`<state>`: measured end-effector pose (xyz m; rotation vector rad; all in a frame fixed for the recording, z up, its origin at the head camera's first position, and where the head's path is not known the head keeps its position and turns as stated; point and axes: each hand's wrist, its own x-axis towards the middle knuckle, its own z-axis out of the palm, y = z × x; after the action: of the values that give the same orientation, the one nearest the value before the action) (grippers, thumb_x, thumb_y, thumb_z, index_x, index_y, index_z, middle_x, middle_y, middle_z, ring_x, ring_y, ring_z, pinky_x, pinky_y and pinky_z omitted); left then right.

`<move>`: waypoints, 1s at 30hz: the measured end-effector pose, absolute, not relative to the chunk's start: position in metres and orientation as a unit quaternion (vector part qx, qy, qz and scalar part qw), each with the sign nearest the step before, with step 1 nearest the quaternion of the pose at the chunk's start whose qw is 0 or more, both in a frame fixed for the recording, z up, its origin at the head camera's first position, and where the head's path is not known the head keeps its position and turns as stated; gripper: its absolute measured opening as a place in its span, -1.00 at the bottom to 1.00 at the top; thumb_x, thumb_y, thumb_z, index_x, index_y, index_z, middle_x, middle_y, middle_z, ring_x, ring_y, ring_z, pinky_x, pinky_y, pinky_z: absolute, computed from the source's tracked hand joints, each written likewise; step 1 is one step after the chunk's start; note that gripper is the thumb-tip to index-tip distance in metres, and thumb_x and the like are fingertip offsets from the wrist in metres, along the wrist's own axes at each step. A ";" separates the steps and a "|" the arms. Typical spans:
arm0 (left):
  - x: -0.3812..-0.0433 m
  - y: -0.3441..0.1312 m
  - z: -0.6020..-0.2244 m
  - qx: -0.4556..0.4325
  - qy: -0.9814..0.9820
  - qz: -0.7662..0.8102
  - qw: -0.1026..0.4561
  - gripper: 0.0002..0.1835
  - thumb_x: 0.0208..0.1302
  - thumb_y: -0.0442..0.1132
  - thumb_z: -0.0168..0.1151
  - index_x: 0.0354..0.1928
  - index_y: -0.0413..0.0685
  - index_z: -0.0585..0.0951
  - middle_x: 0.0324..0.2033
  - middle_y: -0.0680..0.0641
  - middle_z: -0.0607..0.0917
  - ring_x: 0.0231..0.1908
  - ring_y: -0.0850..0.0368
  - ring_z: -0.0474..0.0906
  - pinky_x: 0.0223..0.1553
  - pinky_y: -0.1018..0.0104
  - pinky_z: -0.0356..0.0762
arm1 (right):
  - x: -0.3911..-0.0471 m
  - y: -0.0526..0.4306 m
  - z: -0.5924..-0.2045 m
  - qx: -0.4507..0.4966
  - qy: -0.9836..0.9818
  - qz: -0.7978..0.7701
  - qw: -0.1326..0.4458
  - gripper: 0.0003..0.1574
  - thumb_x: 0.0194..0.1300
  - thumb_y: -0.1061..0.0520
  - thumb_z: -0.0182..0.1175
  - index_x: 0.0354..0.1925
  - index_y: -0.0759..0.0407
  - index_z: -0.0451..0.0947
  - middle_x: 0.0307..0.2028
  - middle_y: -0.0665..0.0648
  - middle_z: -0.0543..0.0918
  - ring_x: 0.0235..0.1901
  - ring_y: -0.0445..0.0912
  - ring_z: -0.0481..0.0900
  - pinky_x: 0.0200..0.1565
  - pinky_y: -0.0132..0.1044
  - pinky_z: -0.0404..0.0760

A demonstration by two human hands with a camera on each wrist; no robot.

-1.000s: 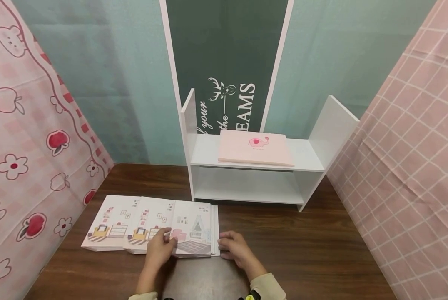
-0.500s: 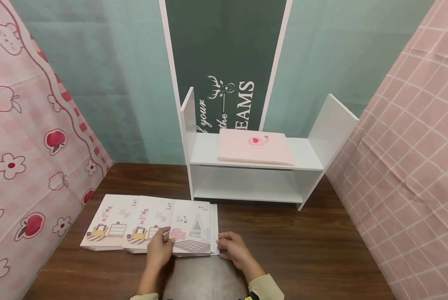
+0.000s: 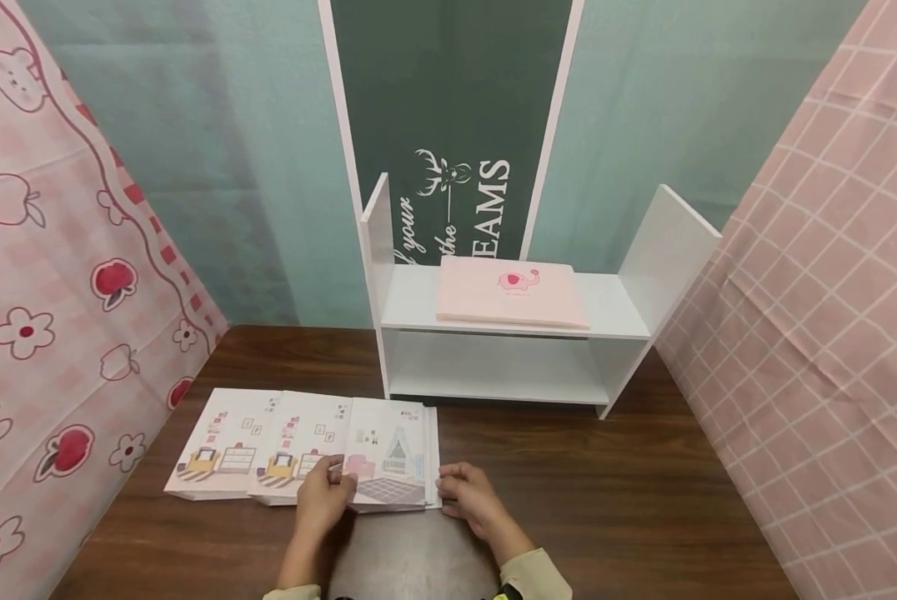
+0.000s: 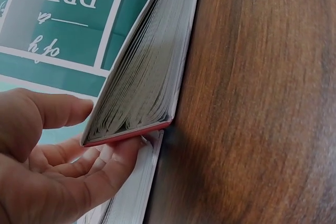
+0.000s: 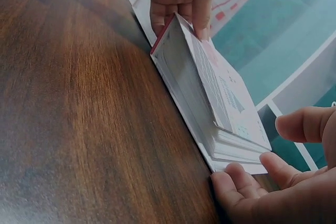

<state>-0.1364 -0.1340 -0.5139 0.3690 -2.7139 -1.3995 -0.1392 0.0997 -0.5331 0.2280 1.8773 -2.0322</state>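
Note:
A thick photo album (image 3: pixel 388 425) with a pale cover showing a drawn room lies flat on the brown table. My left hand (image 3: pixel 323 498) pinches its red spine side, thumb on the cover and fingers underneath. In the left wrist view, the page edges (image 4: pixel 144 72) bunch into loose folds between the covers. At the opposite side, my right hand (image 3: pixel 469 498) has its fingertips at the protruding lower cover and pages. Its thumb (image 5: pixel 302 124) stands apart from the album in the right wrist view. Beside the left hand lie two similar albums, the middle one (image 3: pixel 298 425) and the leftmost one (image 3: pixel 227 433), partly overlapping.
Behind the albums stands a white two-level desk shelf (image 3: pixel 497 367) with tall side panels. A pink folder-like item (image 3: pixel 508 292) with an elephant print lies on its upper board. Patterned pink cloths (image 3: pixel 816 300) hang at both sides, and the brown table (image 3: pixel 606 500) extends to the right.

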 end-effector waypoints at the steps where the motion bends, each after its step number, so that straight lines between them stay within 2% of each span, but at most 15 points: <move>1: -0.136 -0.134 -0.514 0.121 -0.881 -0.456 0.030 -0.60 0.08 -0.34 0.24 -0.01 -0.36 0.52 -0.46 -0.09 0.61 -0.41 0.07 0.50 -0.33 0.15 0.43 | -0.139 0.100 -0.534 0.081 0.665 -0.720 0.181 -0.53 0.19 0.27 0.09 0.01 0.54 0.30 -0.21 0.24 0.48 -0.23 0.02 0.49 -0.19 -0.02 0.57; 9: -0.137 -0.132 -0.509 0.110 -0.885 -0.451 0.038 -0.58 0.03 -0.33 0.29 -0.03 -0.37 0.53 -0.44 -0.13 0.62 -0.39 0.02 0.50 -0.31 0.10 0.44 | -0.139 0.098 -0.530 0.073 0.669 -0.721 0.166 -0.54 0.16 0.28 0.10 -0.02 0.55 0.31 -0.23 0.23 0.47 -0.24 -0.01 0.48 -0.17 0.02 0.56; 14: -0.136 -0.133 -0.508 0.103 -0.886 -0.450 0.036 -0.61 0.08 -0.34 0.25 -0.03 -0.38 0.53 -0.46 -0.12 0.63 -0.40 0.01 0.50 -0.30 0.06 0.45 | -0.137 0.095 -0.528 0.066 0.675 -0.720 0.148 -0.53 0.12 0.29 0.09 -0.04 0.58 0.31 -0.20 0.25 0.45 -0.26 -0.04 0.46 -0.17 0.03 0.55; 17: -0.135 -0.134 -0.508 0.101 -0.881 -0.462 0.029 -0.62 0.11 -0.33 0.22 -0.02 -0.38 0.53 -0.42 -0.16 0.67 -0.37 0.00 0.56 -0.27 0.05 0.47 | -0.138 0.095 -0.529 0.070 0.678 -0.718 0.138 -0.55 0.11 0.30 0.10 -0.06 0.58 0.32 -0.26 0.20 0.46 -0.32 -0.08 0.47 -0.24 -0.10 0.56; 22: -0.135 -0.134 -0.504 0.105 -0.825 -0.555 0.000 -0.56 0.13 -0.38 0.19 0.05 -0.49 0.43 -0.37 -0.23 0.65 -0.44 0.09 0.54 -0.40 0.23 0.50 | -0.140 0.094 -0.534 0.078 0.662 -0.735 0.126 -0.50 0.04 0.35 0.10 -0.04 0.58 0.25 -0.39 0.11 0.50 -0.48 -0.17 0.48 -0.40 -0.34 0.51; 24: -0.135 -0.134 -0.503 0.103 -0.792 -0.602 -0.018 -0.50 0.10 -0.43 0.18 0.09 -0.53 0.36 -0.35 -0.24 0.62 -0.47 0.14 0.51 -0.47 0.28 0.51 | -0.141 0.093 -0.535 0.069 0.656 -0.742 0.121 -0.43 0.00 0.39 0.10 -0.01 0.61 0.18 -0.39 0.12 0.53 -0.49 -0.19 0.49 -0.41 -0.38 0.50; 30: -0.133 -0.136 -0.500 0.072 -0.752 -0.653 -0.044 -0.38 0.02 -0.52 0.17 0.16 -0.54 0.23 -0.31 -0.26 0.56 -0.49 0.13 0.47 -0.54 0.22 0.54 | -0.141 0.091 -0.533 0.049 0.652 -0.746 0.122 -0.27 -0.07 0.45 0.10 0.06 0.69 0.06 -0.42 0.14 0.57 -0.50 -0.21 0.50 -0.38 -0.40 0.51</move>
<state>-0.1330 -0.1358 -0.5002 0.2321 -2.4318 -2.1114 -0.1408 0.0908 -0.5327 0.1416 1.9049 -2.1793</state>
